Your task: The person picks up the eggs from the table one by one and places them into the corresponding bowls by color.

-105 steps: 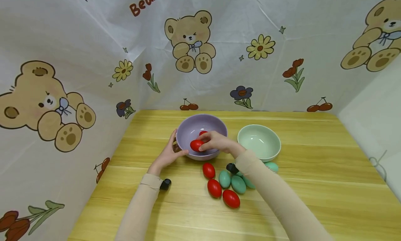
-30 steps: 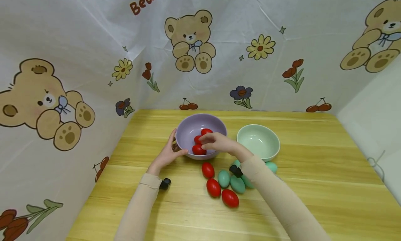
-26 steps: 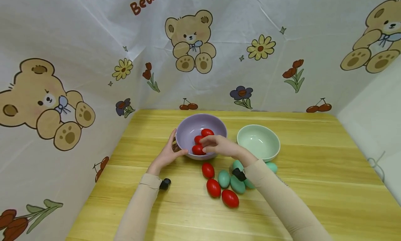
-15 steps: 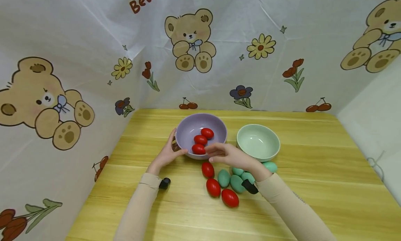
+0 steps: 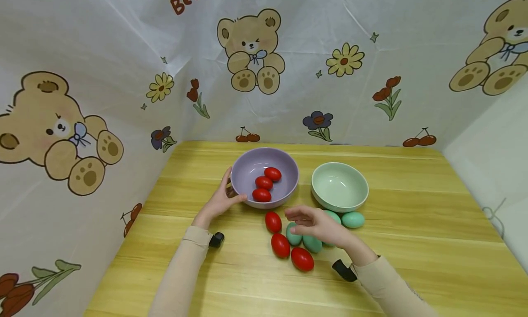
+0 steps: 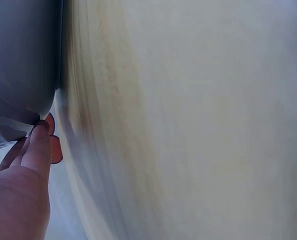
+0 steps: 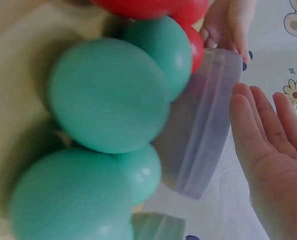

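My left hand [image 5: 217,204] holds the purple bowl [image 5: 286,186] at its left side, thumb at the front rim and fingers along the wall. In the left wrist view, the fingertips [image 6: 40,131] touch the bowl's outside. Three red eggs [image 5: 262,195] lie in a row inside it. With nothing in its grasp, my right hand [image 5: 319,225] hovers over the green eggs [image 5: 312,244], its fingers loosely extended. Three more red eggs [image 5: 280,245] lie on the table in front of the bowl. The right hand partly hides some green eggs.
A pale green bowl [image 5: 340,186] with nothing in it stands right of the purple one. A green egg [image 5: 353,220] lies close to its front. Behind the wooden table [image 5: 433,243] hangs a white cloth [image 5: 305,28] printed with bears and flowers.
My right hand let go of a red egg inside the purple bowl, then drew back out, moving right and toward me over the green eggs. The left hand stays on the bowl.
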Tool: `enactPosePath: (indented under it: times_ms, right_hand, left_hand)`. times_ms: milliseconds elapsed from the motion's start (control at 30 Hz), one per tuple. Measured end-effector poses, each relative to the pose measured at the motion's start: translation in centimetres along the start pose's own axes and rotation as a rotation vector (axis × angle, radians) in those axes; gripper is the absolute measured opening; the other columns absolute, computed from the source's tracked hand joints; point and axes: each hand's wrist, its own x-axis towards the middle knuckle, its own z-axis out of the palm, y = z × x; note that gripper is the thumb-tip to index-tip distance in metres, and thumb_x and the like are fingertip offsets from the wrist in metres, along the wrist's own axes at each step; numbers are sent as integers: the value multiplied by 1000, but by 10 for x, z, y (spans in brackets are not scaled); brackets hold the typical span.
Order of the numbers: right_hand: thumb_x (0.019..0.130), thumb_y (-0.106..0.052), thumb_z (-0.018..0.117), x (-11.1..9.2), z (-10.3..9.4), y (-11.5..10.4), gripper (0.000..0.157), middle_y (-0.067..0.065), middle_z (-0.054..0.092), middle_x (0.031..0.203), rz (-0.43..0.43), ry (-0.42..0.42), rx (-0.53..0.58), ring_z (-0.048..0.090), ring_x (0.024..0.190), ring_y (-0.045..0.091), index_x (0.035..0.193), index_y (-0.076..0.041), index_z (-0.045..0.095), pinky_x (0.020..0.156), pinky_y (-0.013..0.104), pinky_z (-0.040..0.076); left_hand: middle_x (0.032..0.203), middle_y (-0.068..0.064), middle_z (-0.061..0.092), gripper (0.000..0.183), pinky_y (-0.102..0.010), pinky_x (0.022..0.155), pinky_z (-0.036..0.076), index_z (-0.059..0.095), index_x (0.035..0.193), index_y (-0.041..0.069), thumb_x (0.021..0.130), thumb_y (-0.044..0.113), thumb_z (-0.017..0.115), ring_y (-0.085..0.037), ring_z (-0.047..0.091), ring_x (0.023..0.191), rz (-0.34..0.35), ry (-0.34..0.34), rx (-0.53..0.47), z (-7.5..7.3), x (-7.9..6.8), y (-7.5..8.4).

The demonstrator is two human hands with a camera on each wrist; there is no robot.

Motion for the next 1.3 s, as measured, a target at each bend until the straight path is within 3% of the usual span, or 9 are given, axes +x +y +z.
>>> enactPosePath:
  times_ms: [300, 567, 867, 1067, 1300]
  right_hand:
    - [85, -17, 69, -18, 5, 8, 48, 17, 54, 125, 17, -4, 18, 53, 113, 30, 127, -3, 51, 96, 44, 41]
    - [83, -17, 72, -25, 11, 11, 51, 13, 55, 123, 4, -25, -14, 51, 114, 25, 126, 1, 52, 97, 35, 41]
    - [82, -22, 73, -32, 16, 16, 52, 15, 56, 122, -24, -30, -67, 53, 112, 30, 123, 1, 53, 95, 36, 43]
    - [81, -15, 73, -38, 23, 18, 50, 15, 55, 122, -8, -36, -56, 51, 114, 33, 123, 2, 52, 96, 40, 41]
    - [79, -19, 75, -46, 30, 21, 53, 10, 56, 122, 5, -16, -138, 53, 110, 27, 124, -1, 54, 95, 38, 42]
  left_hand:
    - [147, -25, 15, 105, -41, 101, 34, -4, 150, 17, 80, 20, 75, -40, 30, 129, 9, -1, 5, 0, -1, 2]
    - [148, -25, 14, 105, -41, 101, 34, -5, 149, 20, 80, 22, 75, -41, 30, 129, 0, -5, 15, 0, 0, 0]
    - [147, -25, 15, 105, -41, 101, 34, -4, 149, 16, 80, 22, 75, -41, 30, 129, 6, -8, 7, 0, 0, 2]
    - [147, -25, 15, 105, -42, 101, 33, -4, 150, 16, 80, 21, 75, -41, 29, 129, 10, -8, 3, 0, 0, 3]
    - [147, -25, 15, 104, -41, 102, 33, -4, 149, 16, 81, 18, 74, -41, 29, 129, 3, -7, 1, 1, -1, 3]
